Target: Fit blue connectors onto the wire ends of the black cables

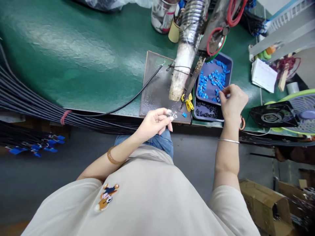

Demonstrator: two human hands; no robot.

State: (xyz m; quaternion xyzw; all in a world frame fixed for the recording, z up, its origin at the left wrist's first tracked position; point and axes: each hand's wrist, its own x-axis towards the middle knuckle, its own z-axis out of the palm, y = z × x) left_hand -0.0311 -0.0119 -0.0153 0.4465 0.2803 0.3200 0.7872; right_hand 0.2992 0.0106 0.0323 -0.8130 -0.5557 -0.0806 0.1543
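Observation:
My left hand [158, 122] is pinched at the front edge of the dark work board [157, 82], closed on a small clear piece with thin coloured wire ends [173, 114]. A loose blue connector [184, 115] lies on the board just right of it. My right hand [233, 100] hangs over the near right corner of a tray [230, 73] of blue connectors, its fingers pinched together; what they hold, if anything, is too small to name. A second tray [197, 116] with small black parts sits in front, partly under my right hand. A black cable [137, 95] lies across the board.
A wrapped duct [180, 72] and a soldering iron [194, 78] reach down over the board. Yellow cutters [188, 102] lie by the trays. A cable bundle [49, 105] runs along the left edge; a fan [273, 114] stands at the right.

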